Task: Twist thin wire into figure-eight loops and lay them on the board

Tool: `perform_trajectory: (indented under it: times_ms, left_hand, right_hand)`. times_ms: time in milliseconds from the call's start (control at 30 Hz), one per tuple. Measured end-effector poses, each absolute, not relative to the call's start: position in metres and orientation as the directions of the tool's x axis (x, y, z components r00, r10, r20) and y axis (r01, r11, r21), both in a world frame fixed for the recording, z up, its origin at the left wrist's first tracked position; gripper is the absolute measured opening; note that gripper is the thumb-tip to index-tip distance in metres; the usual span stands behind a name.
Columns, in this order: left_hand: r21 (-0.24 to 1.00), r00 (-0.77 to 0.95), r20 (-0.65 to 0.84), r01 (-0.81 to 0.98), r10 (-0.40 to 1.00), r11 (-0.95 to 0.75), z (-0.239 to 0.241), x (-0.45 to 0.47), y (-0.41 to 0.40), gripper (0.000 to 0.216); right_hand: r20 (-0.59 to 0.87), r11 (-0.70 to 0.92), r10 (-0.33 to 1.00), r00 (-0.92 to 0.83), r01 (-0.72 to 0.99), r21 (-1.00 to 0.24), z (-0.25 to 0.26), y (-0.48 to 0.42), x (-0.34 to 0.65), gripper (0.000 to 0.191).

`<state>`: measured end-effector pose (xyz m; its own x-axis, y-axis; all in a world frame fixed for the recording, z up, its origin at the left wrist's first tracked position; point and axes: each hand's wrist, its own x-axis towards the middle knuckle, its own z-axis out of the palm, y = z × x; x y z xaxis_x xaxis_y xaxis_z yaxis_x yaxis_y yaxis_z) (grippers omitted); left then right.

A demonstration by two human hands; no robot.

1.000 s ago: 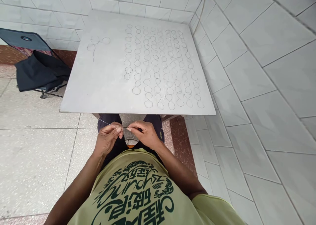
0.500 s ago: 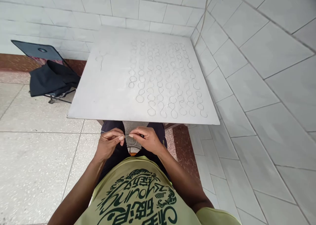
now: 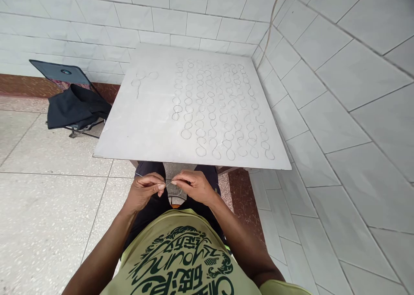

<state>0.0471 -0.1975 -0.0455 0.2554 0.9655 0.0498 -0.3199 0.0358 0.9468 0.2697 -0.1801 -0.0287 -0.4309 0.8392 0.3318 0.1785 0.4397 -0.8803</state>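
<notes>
Between my hands, above my lap and just in front of the table's near edge, is a thin wire [image 3: 179, 194] bent in a loop. My left hand [image 3: 147, 189] pinches it between thumb and fingers, and a straight end sticks out past the knuckles on the left. My right hand [image 3: 193, 185] pinches the same wire close by, with only a small gap between the fingertips. The loop hangs below the right fingers. Whether it is metal or stiff cord is too fine to tell.
A white table [image 3: 129, 133] stands before me, with rows of thin S- and 8-shaped wire pieces [image 3: 210, 114] on its right. A few loose wire loops [image 3: 139, 83] lie at its far left. A folding chair [image 3: 69, 73] holds dark cloth [image 3: 77, 107]. Tiled walls enclose the back and right.
The view has tilted slightly, so the table sits lower and further right. My hands keep their pinch, and the wire loop between them has shifted a little to the right.
</notes>
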Motion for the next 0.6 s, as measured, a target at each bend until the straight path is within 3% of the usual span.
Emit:
perform_trajectory:
  times_ms: [133,233,400,500,600]
  left_hand:
    - [0.955,0.304,0.012,-0.285,0.953,0.079,-0.043,0.045,-0.195,0.006]
    - [0.934,0.249,-0.054,-0.329,0.967,0.137,-0.043,0.050,-0.194,0.011]
    - [0.889,0.130,-0.195,-0.395,0.972,0.231,-0.040,0.059,-0.196,0.025]
    - [0.910,0.113,-0.218,-0.336,0.969,0.244,-0.036,0.063,-0.200,0.039]
    - [0.936,0.046,-0.261,-0.234,0.964,0.264,-0.030,0.071,-0.205,0.038]
  right_hand:
    - [0.283,0.416,0.830,-0.481,0.195,-0.888,-0.026,-0.175,0.274,0.019]
    - [0.225,0.345,0.865,-0.448,0.208,-0.915,-0.028,-0.174,0.273,0.021]
    - [0.129,0.181,0.965,-0.226,0.225,-0.957,-0.039,-0.178,0.264,0.024]
    - [0.144,0.156,0.987,-0.069,0.215,-0.964,-0.046,-0.181,0.259,0.025]
    - [0.182,0.171,0.983,0.022,0.242,-0.955,-0.050,-0.182,0.256,0.024]
